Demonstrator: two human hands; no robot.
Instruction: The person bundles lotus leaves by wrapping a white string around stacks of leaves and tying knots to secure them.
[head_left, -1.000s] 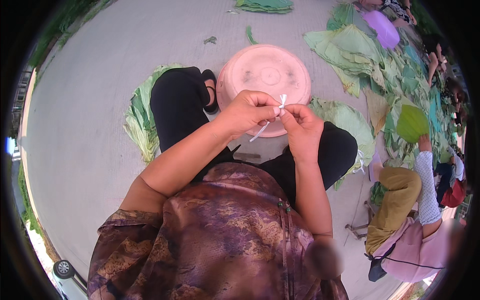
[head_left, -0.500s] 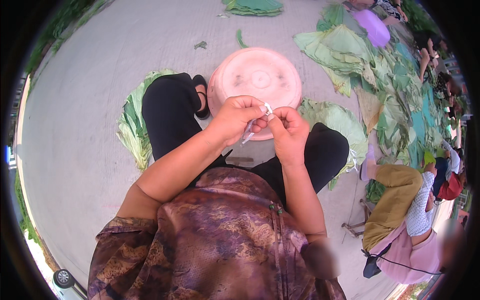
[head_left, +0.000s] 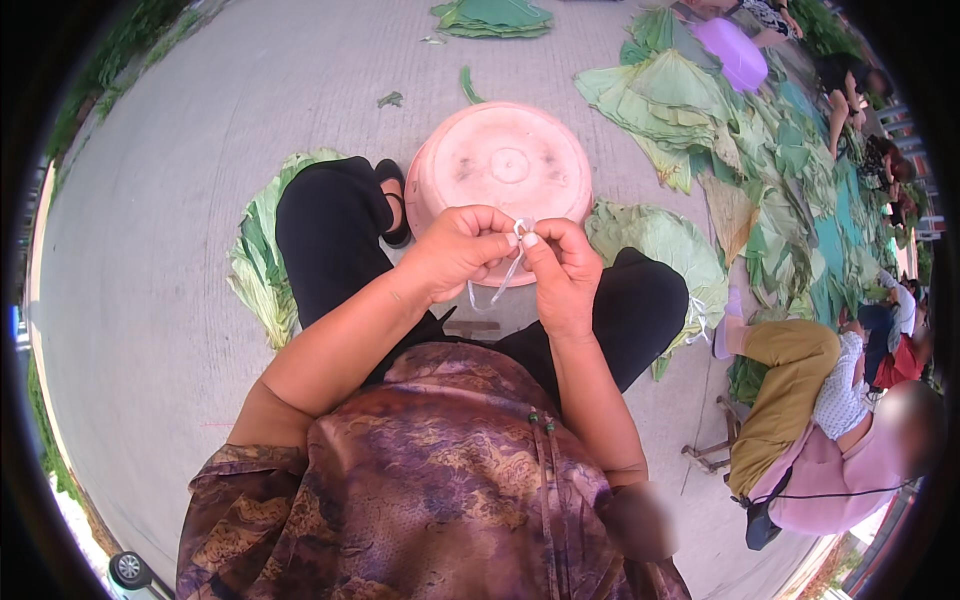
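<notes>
The left hand (head_left: 462, 250) and the right hand (head_left: 562, 272) meet above the person's lap, each with fingers curled tight and pinching a thin white plastic strip (head_left: 508, 268), which hangs down between them. Just beyond the hands an upturned pink plastic basin (head_left: 500, 165) sits on the concrete ground (head_left: 160, 230), with stacks of large green leaves (head_left: 262, 255) lying beside either knee.

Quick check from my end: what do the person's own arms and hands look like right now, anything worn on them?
Both forearms are bare from above the elbow down. The left hand and right hand wear no gloves; no rings, watch or bracelets show. Short sleeves of a patterned purple-brown blouse end near the upper arms. Fingernails are short and look unpainted.
</notes>
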